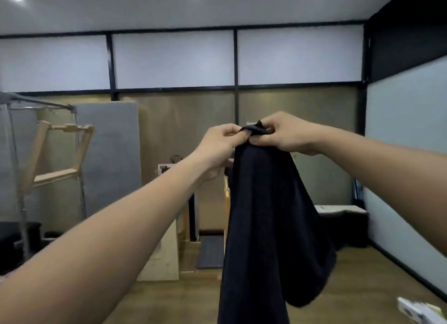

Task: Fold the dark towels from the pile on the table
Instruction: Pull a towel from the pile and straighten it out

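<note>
Head view: dark towel (266,215) hangs below both hands, left (221,142), right (284,133).

Both arms reach forward, left hand (221,140) and right hand (283,133) pinched closed, nearly touching.

Both hands are meeting at centre: left hand (221,143) at 9 o'clock, right hand (281,135) at 3 o'clock, towel (263,222) hanging toward 6 o'clock.
</note>
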`<state>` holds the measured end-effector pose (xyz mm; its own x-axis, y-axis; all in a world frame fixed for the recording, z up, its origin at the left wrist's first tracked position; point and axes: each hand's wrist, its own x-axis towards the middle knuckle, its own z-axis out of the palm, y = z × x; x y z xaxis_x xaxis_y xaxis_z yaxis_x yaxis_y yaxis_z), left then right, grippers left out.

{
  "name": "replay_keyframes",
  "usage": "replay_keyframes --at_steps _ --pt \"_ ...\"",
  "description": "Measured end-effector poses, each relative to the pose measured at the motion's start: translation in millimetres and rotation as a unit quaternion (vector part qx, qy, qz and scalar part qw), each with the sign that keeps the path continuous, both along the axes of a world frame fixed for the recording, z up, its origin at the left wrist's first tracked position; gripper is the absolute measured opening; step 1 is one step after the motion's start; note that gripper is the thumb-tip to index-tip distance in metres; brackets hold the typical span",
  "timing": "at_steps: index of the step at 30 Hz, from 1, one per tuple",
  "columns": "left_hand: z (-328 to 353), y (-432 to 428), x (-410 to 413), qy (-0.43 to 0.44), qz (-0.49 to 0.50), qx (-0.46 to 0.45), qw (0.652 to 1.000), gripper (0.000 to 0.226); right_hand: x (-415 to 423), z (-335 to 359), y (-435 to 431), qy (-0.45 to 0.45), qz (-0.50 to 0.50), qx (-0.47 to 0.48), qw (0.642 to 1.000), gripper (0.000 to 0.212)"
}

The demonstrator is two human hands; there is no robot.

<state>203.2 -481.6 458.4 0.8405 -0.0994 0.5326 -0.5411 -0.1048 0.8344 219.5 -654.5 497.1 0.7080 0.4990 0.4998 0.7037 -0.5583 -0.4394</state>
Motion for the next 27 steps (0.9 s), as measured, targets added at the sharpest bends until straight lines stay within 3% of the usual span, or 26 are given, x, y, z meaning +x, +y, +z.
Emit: replay_keyframes --at_steps 2,4,7,13,16,18,20,23,25,27 --pt "-54.8 2.9 0.6 0.043 -0.033 -0.033 0.998 0.005 6.3 -36.8 1.9 -0.016 -0.012 -0.021 1.000 0.011" --pt "-112.8 0.3 -2.5 0.092 -0.039 0.010 0.995 0.017 10.8 -68.4 5.9 -0.015 -0.022 -0.008 1.000 0.012" --pt "-190.2 6.3 -15.4 0.142 -0.049 0.095 0.984 0.033 16.6 -90.8 0.4 -0.008 -0.046 0.059 0.997 0.017" --pt "-314.2 27.2 -36.3 0.234 -0.067 0.160 0.956 0.023 24.9 -88.3 -41.0 -0.013 -0.154 0.201 0.967 0.025" --pt "-305.2 36.7 -29.1 0.231 -0.011 0.078 0.970 0.020 21.9 -78.5 -57.5 -0.012 -0.194 0.267 0.944 0.008" --pt "-269.2 40.5 -19.2 0.187 0.028 0.020 0.982 0.025 12.8 -72.7 -57.3 0.000 -0.182 0.273 0.945 0.008" --pt "-220.9 34.6 -13.6 0.112 0.013 -0.006 0.994 0.027 0.7 -75.6 -44.8 0.023 -0.148 0.162 0.975 0.019" --pt "-153.6 13.4 -12.7 -0.040 0.004 0.030 0.999 0.018 -22.6 -105.1 -3.8 0.076 -0.066 -0.063 0.993 0.059" --pt "-120.7 6.1 -15.3 -0.088 0.018 0.040 0.995 0.016 -27.5 -124.6 15.0 0.108 -0.002 -0.089 0.990 0.064" --pt "-109.6 11.6 -15.6 -0.110 0.039 0.046 0.992 0.017 -20.1 -128.1 15.6 0.095 0.012 -0.075 0.993 0.055"
